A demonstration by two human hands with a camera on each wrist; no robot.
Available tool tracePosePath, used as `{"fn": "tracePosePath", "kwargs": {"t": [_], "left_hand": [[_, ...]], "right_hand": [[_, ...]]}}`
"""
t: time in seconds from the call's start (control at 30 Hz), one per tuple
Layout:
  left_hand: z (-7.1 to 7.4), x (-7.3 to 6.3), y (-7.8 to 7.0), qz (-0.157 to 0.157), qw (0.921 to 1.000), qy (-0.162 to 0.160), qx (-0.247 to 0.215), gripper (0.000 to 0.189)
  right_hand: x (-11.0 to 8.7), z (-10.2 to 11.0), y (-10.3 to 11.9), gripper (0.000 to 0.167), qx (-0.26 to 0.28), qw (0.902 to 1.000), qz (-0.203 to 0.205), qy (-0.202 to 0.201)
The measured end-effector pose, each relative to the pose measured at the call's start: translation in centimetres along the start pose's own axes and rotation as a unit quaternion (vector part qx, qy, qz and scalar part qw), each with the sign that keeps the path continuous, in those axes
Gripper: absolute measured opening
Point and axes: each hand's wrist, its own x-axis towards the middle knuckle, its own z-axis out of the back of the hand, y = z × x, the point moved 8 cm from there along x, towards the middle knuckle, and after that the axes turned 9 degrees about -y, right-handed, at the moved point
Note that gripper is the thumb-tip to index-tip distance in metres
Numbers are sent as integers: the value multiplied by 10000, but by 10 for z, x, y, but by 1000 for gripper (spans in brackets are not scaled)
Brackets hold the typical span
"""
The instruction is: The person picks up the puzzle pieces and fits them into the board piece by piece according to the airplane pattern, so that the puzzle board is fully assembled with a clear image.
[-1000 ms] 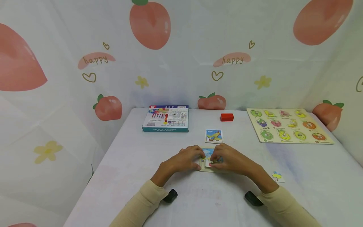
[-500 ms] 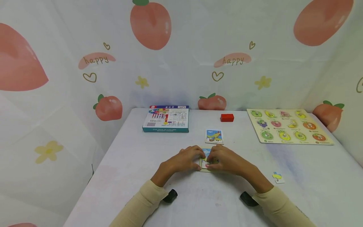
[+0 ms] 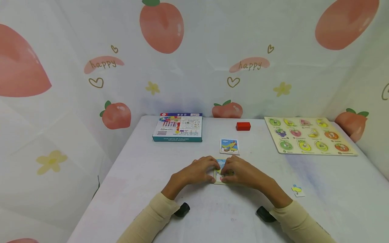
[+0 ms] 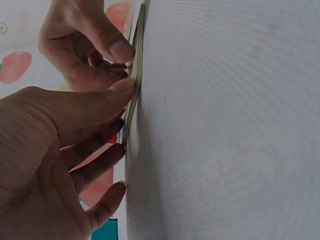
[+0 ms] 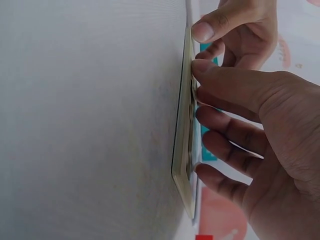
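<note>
In the head view, a small wooden jigsaw board (image 3: 219, 183) with a blue sky picture lies on the table between both hands. My left hand (image 3: 199, 171) grips its left edge, with the thumb at the near corner and fingers farther up. My right hand (image 3: 243, 172) reaches over the board, thumb and index finger pinching a white-and-red jigsaw piece (image 3: 221, 179) at its lower left. That hand covers much of the board's right side. Seen edge-on in the right wrist view, the board (image 5: 183, 145) lies under the fingertips. A loose yellow-and-blue jigsaw piece (image 3: 297, 190) lies to the right.
Behind the board lies a picture card with a yellow plane (image 3: 229, 146). A red block (image 3: 243, 126) sits farther back. At back left is a teal-edged box (image 3: 177, 128); at back right, a fruit puzzle board (image 3: 310, 135). A printed cloth hangs behind the table.
My right hand has shifted left over the board, bringing the jigsaw piece to the lower-left corner, and then nearly stopped. The left hand has stayed at the board's edge.
</note>
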Motion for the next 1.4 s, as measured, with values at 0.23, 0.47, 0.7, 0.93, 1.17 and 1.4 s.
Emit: {"fn": "tracePosePath", "kwargs": {"t": [0.23,0.47,0.7,0.93,1.17,1.4], "left_hand": [[-2,0,2,-16,10000,-17,-26,38],[-2,1,2,32,10000,5,-72,38],[-2,1,0,26,9999,-36,-110,34],[-3,3,-3,57,9998,-192,18,31],[-5,10,-5,238,9982,-404,375,34],[-7,13,-4,402,9979,-504,116,27]], "right_hand": [[-2,2,3,16,-121,9999,-64,-49],[-4,6,6,17,-170,9997,134,-97],[-4,4,2,17,-82,10000,22,-32],[-2,0,-1,20,-10,9999,-129,-53],[-2,1,-3,27,4,9997,-212,-122],[-22,15,-13,26,-217,9991,-260,-236]]}}
